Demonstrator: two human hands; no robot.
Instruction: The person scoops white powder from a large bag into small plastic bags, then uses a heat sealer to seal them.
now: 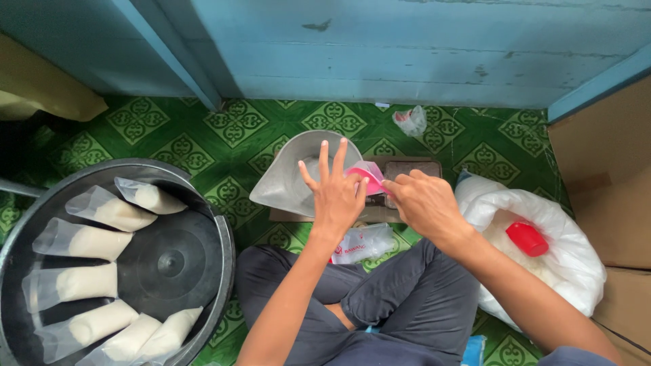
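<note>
With fingers spread, the left hand [337, 196] steadies a clear bag over the metal scale pan [288, 177] on the floor while the right hand [422, 202] pinches the pink scoop [368, 179], apparently mid-fill; next likely calls for a careful tip.

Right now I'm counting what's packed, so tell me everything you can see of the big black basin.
The black basin is round and wide, seemingly plastic, with a grey-looking rim and a raised centre. It sits on the green patterned floor at the person's left, cut off by the picture's edge. Seven clear filled bags of white grains lie along its inner wall, the middle bare. Neither hand touches it.
</note>
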